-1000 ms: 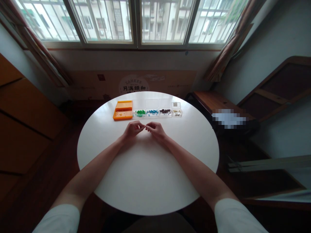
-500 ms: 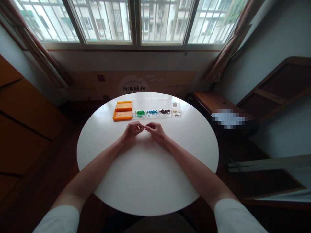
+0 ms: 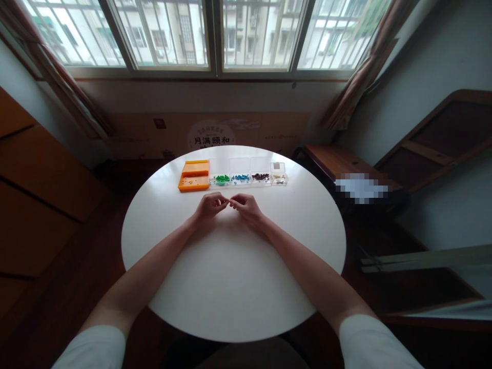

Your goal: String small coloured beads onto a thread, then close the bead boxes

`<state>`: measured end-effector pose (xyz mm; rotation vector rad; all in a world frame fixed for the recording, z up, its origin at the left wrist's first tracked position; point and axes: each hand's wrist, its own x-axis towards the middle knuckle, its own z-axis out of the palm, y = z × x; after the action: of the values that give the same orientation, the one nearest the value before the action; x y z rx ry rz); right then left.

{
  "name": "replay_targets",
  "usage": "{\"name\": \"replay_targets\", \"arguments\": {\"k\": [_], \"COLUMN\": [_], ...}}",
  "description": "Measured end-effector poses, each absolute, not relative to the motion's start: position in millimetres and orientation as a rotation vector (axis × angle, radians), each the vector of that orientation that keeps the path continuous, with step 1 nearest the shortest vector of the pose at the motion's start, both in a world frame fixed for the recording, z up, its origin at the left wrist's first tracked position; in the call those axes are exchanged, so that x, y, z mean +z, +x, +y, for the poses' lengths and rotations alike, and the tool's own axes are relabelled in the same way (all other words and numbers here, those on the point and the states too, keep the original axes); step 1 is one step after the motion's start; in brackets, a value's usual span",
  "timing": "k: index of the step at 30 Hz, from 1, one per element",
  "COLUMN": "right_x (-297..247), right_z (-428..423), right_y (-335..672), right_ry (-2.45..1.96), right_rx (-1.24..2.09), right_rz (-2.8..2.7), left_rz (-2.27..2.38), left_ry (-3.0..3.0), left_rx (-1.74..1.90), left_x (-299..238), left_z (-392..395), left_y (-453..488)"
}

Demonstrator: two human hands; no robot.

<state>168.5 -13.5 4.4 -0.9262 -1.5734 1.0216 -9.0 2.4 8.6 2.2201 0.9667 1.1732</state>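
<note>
My left hand (image 3: pixel 210 204) and my right hand (image 3: pixel 246 205) meet fingertip to fingertip over the white round table (image 3: pixel 238 277). Both are closed in a pinch; whatever lies between the fingertips is too small to make out. Just beyond my left hand stands an open orange case (image 3: pixel 195 186) with a few small yellowish bits in it. To its right runs a row of clear lidded boxes. They hold small green pieces (image 3: pixel 222 180), blue pieces (image 3: pixel 241 178), dark brown pieces (image 3: pixel 260 177) and a few pale pieces (image 3: pixel 279 177).
A barred window (image 3: pixel 215 38) and a printed panel (image 3: pixel 149 133) are behind the table. To the right stands a wooden bench (image 3: pixel 338 159) with a blurred-out item on it. An orange-brown cabinet (image 3: pixel 42 184) stands at the left.
</note>
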Motion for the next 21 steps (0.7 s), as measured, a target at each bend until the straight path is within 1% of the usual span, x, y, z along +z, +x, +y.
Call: {"name": "replay_targets", "arguments": {"k": [10, 12, 17, 18, 21], "right_x": [3.6, 6.9, 17.3, 18.8, 22.9], "right_z": [-13.6, -10.2, 16.5, 23.3, 40.2], "right_y": [168.5, 171.1, 202.7, 213.8, 250.0], "right_ry": [-0.989, -1.019, -1.205, -1.267, -1.499], "right_rx": [0.958, 0.937, 0.766, 0.712, 0.492], "right_rz": [-1.590, -1.555, -1.358, -1.331, -1.285], "left_rz": [1.007, 1.119, 1.591, 1.697, 1.911], "left_ry": [2.459, 2.457, 2.283, 2.245, 2.151], "left_rx": [1.045, 1.084, 1.354, 1.345, 1.169], "left_x": [15.1, 17.6, 21.8, 21.1, 15.1], "left_z": [-1.6, -1.3, 13.6, 18.0, 29.4], "left_y": [-11.8, -12.1, -26.6, -32.0, -48.5]}}
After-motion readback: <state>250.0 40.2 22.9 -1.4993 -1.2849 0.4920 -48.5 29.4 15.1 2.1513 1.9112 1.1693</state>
